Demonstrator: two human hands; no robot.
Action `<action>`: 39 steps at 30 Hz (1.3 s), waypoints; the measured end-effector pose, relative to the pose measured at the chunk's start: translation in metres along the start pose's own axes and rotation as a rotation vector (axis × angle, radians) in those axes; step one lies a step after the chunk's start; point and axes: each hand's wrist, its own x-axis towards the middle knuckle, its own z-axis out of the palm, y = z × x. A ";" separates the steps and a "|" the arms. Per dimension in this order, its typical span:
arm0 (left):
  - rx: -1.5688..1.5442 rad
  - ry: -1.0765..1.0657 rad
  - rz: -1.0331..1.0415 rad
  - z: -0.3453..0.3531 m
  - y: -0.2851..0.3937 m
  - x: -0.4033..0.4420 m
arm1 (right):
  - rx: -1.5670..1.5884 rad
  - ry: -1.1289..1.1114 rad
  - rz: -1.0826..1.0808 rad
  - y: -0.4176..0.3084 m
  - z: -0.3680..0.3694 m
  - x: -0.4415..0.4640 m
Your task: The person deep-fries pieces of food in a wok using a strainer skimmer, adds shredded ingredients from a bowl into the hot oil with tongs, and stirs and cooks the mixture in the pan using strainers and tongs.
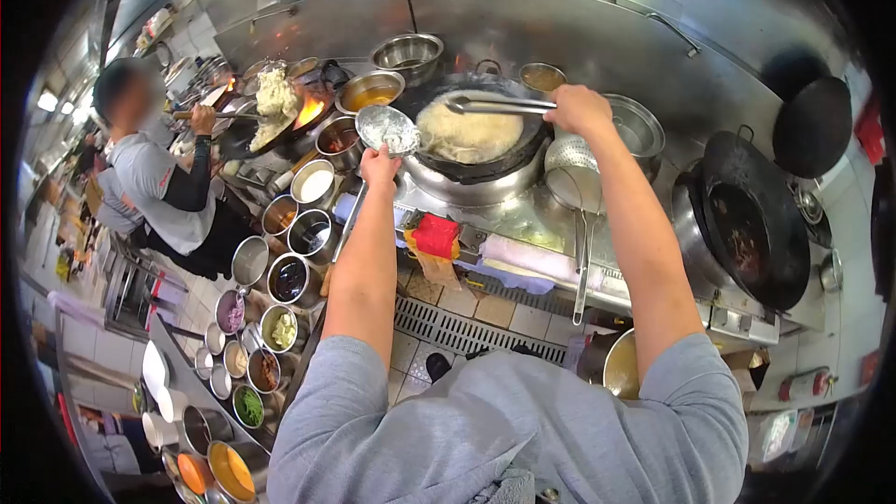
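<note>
My left hand [380,168] is closed on the edge of a small metal bowl [375,118] holding white-coated food, left of the wok. A long metal handle [349,224] shows by that wrist; I cannot tell whether it joins the bowl. In my right hand [581,110], fingers wrapped round, are metal tongs [504,105] pointing left above the wok. The black wok [509,166] contains pale, foaming oil [467,131]. Below my right hand, a perforated strainer [571,153] rests on a pot, with long handles reaching toward me.
A co-worker [168,177] at left tosses food over a flaming wok [280,131]. Several pots of sauces and ingredients [288,278] stand along my left. Another dark wok [747,233] sits at right. Folded cloths [527,257] lie on the stove's front edge.
</note>
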 end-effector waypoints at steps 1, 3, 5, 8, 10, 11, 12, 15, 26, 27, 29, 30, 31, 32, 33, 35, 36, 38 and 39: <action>-0.002 0.014 0.011 0.004 0.003 -0.002 | 0.006 0.004 -0.017 0.002 0.009 0.006; 0.170 -0.049 0.065 0.011 0.012 -0.008 | -0.063 0.021 -0.052 0.000 0.016 0.006; 0.326 -0.036 0.127 0.024 0.021 -0.012 | -0.060 0.044 -0.093 -0.003 0.006 0.002; 0.600 -0.050 0.371 0.041 0.023 -0.010 | -0.061 0.088 -0.238 -0.013 -0.013 -0.007; 0.593 -0.092 0.370 0.056 0.036 -0.026 | -0.174 0.106 -0.311 -0.018 -0.014 0.001; 0.559 -0.086 0.328 0.060 0.035 -0.029 | -0.172 0.101 -0.300 -0.015 -0.013 0.002; 0.504 -0.058 0.276 0.060 0.028 -0.023 | -0.147 0.102 -0.295 -0.014 -0.011 0.005; 0.414 0.003 0.168 0.049 0.022 -0.014 | -0.081 0.098 -0.259 0.001 -0.007 0.005; 0.266 0.034 0.149 0.013 0.016 0.013 | 0.000 0.002 0.009 0.026 0.027 0.012; 0.274 0.015 0.173 0.015 0.019 0.010 | -0.004 -0.002 0.000 0.021 0.014 0.010; 0.345 -0.003 0.198 0.020 0.025 0.004 | 0.029 0.045 -0.046 0.009 -0.011 0.003; 0.357 -0.019 0.200 0.024 0.029 0.001 | 0.026 0.039 -0.041 0.002 -0.020 0.000; 0.369 -0.040 0.202 0.028 0.028 0.001 | 0.000 0.095 -0.131 -0.008 -0.027 -0.004; 0.369 -0.054 0.196 0.034 0.027 0.000 | -0.027 0.155 -0.218 -0.017 -0.031 -0.005; 0.375 -0.085 0.228 0.040 0.024 0.000 | -0.052 0.142 -0.240 -0.025 -0.029 0.000; 0.382 -0.139 0.255 0.051 0.015 0.003 | -0.081 0.127 -0.239 -0.040 -0.021 0.015; 0.486 -0.129 0.292 0.056 0.007 0.008 | -0.115 0.114 -0.218 -0.047 -0.016 0.023; 0.508 -0.120 0.208 0.065 0.013 -0.003 | -0.151 0.098 -0.176 -0.045 -0.010 0.025; 0.504 -0.136 0.209 0.067 0.007 0.005 | -0.144 0.096 -0.147 -0.042 -0.009 0.026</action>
